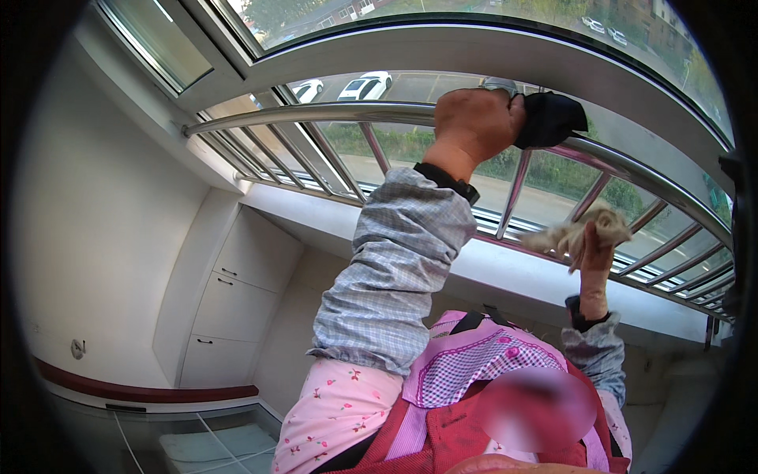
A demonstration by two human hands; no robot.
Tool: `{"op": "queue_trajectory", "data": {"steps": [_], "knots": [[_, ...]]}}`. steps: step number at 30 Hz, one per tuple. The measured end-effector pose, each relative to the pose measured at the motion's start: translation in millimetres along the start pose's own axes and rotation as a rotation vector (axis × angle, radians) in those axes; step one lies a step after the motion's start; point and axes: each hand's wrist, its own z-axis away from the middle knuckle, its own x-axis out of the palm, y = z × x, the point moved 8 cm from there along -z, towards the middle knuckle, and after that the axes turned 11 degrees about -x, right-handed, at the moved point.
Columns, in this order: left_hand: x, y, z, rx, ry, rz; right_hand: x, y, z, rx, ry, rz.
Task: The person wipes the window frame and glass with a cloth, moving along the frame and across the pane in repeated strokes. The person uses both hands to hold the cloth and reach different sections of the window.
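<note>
My left hand [478,122] is closed in a fist at the top rail [379,113] of a shiny metal window guard. A black cloth [550,120] sticks out from its thumb side and lies over the rail. Something small and greyish [499,84] shows past the knuckles, too little of it to name. Lower and to the right, my right hand [596,259] grips a crumpled beige rag [604,225] beside the guard's upright bars. Part of the rag hangs off to the left, slightly blurred. The fingertips of both hands are mostly hidden.
Behind the guard stands a window frame [442,62], with parked cars outside. A white sill [505,272] runs below the bars. White cabinets [225,312] with black handles are at the lower left, near a glass-topped surface [213,442]. My pink-and-red apron [466,379] fills the lower middle.
</note>
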Motion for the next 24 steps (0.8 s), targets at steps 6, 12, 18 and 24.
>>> {"op": "queue_trajectory", "data": {"steps": [6,12,18,24], "knots": [[-4.7,-2.4,2.1,0.023,0.060,0.074,73.5,-71.5,-46.8,-0.380,0.253,0.398],[-2.0,-5.4,2.9,0.001,0.071,0.085,40.9,92.6,21.4,-0.028,0.035,0.279],[-2.9,-4.1,2.1,-0.001,0.046,0.087,14.5,165.3,61.8,0.233,-0.031,0.251],[-1.0,-2.8,1.7,-0.009,0.036,0.045,45.8,37.6,-1.2,-0.293,-0.122,0.630]]}}
